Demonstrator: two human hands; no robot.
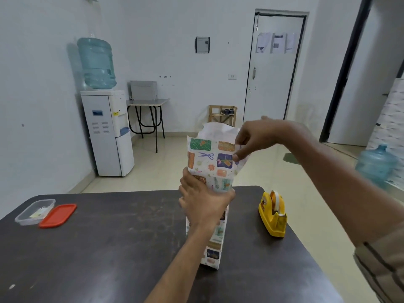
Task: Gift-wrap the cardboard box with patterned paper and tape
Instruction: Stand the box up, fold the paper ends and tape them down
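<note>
The left hand (204, 206) is curled round the middle of the wrapped box (215, 243), which stands upright on the table (109, 248). The right hand (253, 138) pinches the loose paper (207, 156) above the box. A tape dispenser (273, 215) sits right of the box; a tub (35, 212) and lid (58, 215) lie well left.
</note>
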